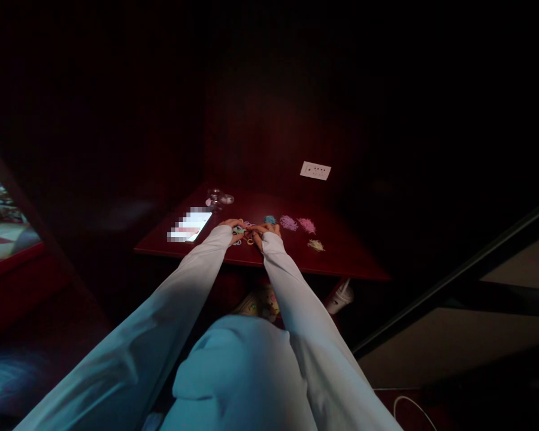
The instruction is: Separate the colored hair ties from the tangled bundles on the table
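Note:
A mixed heap of small coloured loops, which look like elastic bands, lies near the table's front edge. From the left, my left hand reaches around the heap, finger and thumb apart. My right hand is over its right side, fingers bent and pointing left; whatever they pinch is too small to make out. The fingertips of both hands are close together. Beyond my right hand sits a blue pile. To its right are a purple pile, a pink pile and, nearer me, a pale yellow pile.
A lit phone lies on the dark red table, left of my hands. Small clear containers stand behind it. A socket plate is on the back wall. Below the table's edge is a lidded cup with a straw.

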A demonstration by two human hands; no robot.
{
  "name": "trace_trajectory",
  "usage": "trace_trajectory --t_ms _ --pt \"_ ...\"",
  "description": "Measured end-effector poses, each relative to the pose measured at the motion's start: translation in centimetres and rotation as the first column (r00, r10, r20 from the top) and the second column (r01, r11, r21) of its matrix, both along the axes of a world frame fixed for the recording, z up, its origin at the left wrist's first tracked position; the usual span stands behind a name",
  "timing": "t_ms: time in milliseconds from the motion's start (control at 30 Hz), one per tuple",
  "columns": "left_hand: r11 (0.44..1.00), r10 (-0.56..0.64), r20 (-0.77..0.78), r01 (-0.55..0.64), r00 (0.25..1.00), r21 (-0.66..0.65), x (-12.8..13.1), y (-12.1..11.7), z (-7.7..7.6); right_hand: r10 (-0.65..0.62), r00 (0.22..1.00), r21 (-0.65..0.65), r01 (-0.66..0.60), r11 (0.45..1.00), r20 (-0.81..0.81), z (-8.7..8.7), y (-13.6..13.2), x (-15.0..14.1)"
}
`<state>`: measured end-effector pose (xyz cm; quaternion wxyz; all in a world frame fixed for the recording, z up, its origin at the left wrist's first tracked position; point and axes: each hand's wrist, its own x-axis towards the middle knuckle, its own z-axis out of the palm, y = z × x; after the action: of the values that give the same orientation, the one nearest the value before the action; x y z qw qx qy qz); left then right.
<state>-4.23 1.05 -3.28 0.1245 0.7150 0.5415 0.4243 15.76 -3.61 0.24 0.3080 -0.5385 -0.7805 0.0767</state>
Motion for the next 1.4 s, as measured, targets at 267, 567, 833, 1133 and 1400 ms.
trace_trajectory --t_ms 267,567,833,1133,1400 --pt "0.998 0.063 0.037 -0.063 0.997 -0.006 -0.2 -0.1 0.3 -0.042 0.996 -0.056 0.046 0.997 0.077 0.8 -0.8 -0.4" --pt "0.988 -0.080 0.026 0.076 0.996 0.135 0.1 0.1 -0.5 -0.086 0.996 -0.060 0.085 0.995 -0.022 0.6 -0.1 0.0" --pt "0.996 -0.065 -0.005 0.065 0.998 0.060 0.3 -0.4 -0.1 -0.067 0.996 -0.045 0.064 0.997 -0.063 -0.2 0.1 0.3" --pt "0.989 -0.072 -0.026 0.074 0.997 0.126 0.8 -0.7 -0.1 -0.146 0.989 -0.098 0.142 0.985 -0.035 0.4 -1.1 0.2" --pt "0.982 -0.118 -0.077 0.128 0.990 0.137 0.6 -0.5 0.7 -0.167 0.985 -0.047 0.165 0.985 -0.035 -0.1 -2.2 0.4"
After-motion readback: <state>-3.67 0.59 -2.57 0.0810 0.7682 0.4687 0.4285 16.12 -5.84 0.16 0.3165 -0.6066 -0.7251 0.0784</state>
